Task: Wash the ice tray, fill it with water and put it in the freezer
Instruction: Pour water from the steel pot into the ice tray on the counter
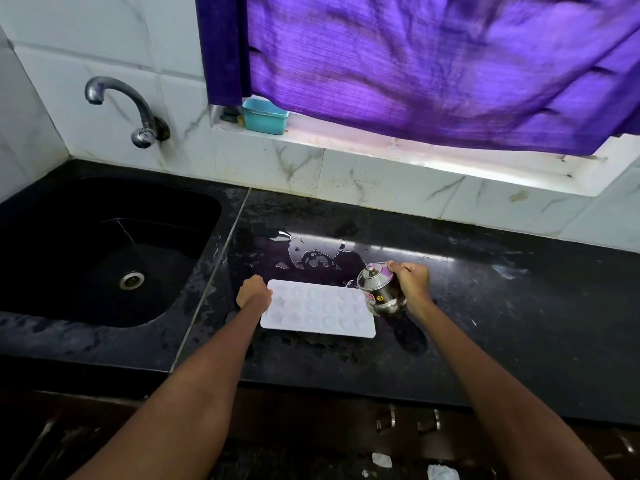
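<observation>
A white ice tray (317,309) with star-shaped cells lies flat on the black counter (485,306), right of the sink. My left hand (254,292) grips the tray's left edge. My right hand (410,279) is closed around the handle of a small steel kettle (379,289). The kettle is tilted left, with its spout over the tray's far right corner. A thin stream of water shows at the spout. The cells look wet, but I cannot tell how full they are.
A black sink (104,251) with a drain sits at the left, under a wall tap (121,105). Spilled water (311,252) pools behind the tray. A teal box (265,116) stands on the window sill below a purple curtain (433,64).
</observation>
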The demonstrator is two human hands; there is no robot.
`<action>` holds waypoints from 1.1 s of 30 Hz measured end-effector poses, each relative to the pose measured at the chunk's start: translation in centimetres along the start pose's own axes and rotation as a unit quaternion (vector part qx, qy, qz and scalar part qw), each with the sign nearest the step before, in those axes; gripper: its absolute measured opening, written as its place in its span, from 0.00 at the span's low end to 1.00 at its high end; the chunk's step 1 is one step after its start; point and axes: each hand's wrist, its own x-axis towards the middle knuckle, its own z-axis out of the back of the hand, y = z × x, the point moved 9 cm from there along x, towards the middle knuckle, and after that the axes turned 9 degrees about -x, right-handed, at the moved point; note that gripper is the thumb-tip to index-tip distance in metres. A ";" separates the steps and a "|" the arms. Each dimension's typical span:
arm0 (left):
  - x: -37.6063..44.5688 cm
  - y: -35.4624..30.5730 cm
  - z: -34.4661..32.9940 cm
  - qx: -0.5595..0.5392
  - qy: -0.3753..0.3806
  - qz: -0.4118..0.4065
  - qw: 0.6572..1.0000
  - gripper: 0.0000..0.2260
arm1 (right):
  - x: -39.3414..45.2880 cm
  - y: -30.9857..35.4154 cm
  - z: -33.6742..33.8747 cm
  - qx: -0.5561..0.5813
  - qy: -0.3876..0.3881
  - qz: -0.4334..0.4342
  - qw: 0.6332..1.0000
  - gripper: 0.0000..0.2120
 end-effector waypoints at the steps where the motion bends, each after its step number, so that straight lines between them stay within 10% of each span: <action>1: 0.0 0.0 0.0 0.001 -0.002 0.000 1.000 0.15 | 0.0 0.0 0.1 0.007 -0.002 -0.007 1.000 0.16; 33: -0.1 -0.1 0.1 0.002 -0.006 -0.001 1.000 0.14 | -0.8 -1.8 3.2 0.004 -0.047 -0.045 0.998 0.18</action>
